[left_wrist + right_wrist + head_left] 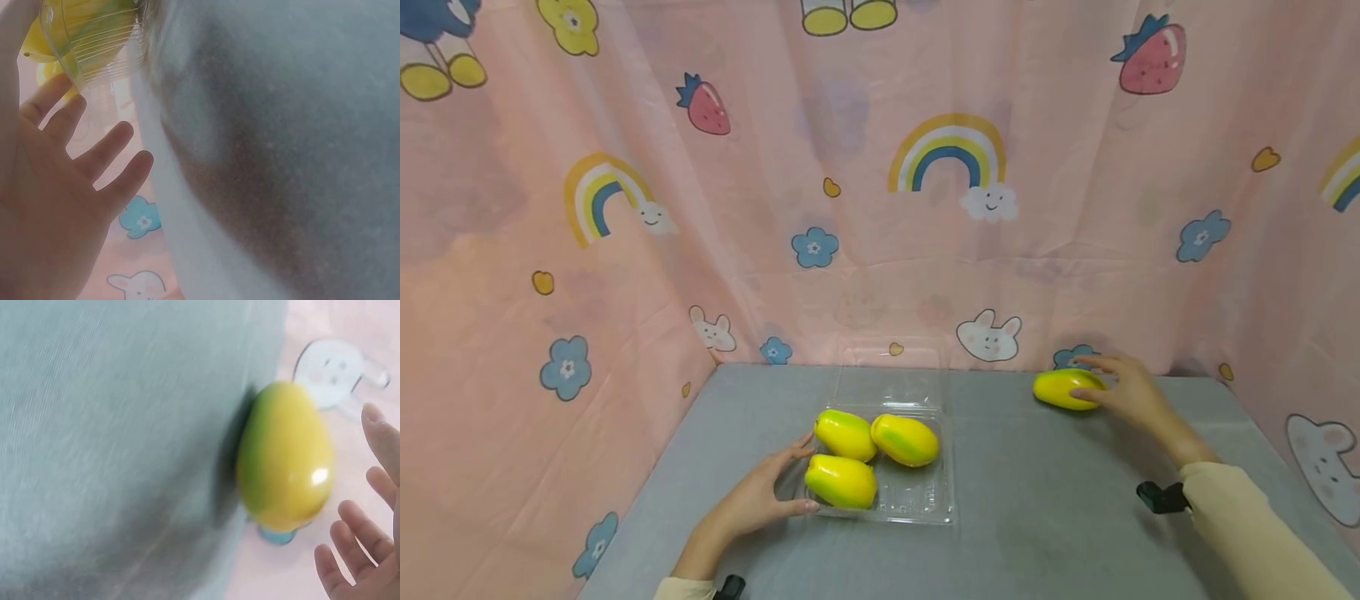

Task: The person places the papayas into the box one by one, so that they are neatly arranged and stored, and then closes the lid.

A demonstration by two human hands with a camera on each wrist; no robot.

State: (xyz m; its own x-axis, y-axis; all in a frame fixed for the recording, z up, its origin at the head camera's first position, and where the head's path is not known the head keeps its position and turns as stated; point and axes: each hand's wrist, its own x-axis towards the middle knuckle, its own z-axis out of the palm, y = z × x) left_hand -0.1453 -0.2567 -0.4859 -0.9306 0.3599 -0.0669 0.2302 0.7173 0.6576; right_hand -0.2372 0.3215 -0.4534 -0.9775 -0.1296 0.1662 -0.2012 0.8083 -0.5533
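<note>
A clear plastic clamshell box [917,502] stands with its lid raised, and three yellow-green papayas [842,482] lie in its tray. My left hand [760,493] is at the box's left side, thumb near the front corner and fingers spread; in the left wrist view those fingers [112,147] look straight beside the ribbed plastic wall. Farther right, another papaya [1060,389] lies near the table's back edge. Over its right end reaches my right hand [1131,393], thumb in front and fingers behind. The right wrist view shows a gap between that papaya [284,456] and the loosely spread fingers [359,534].
The grey table [1015,517] runs back to a pink patterned curtain [880,275], which also hangs at both sides. Behind the tray, the transparent lid [889,385] stands against the curtain. A small dark device [1162,497] sits at the right wrist.
</note>
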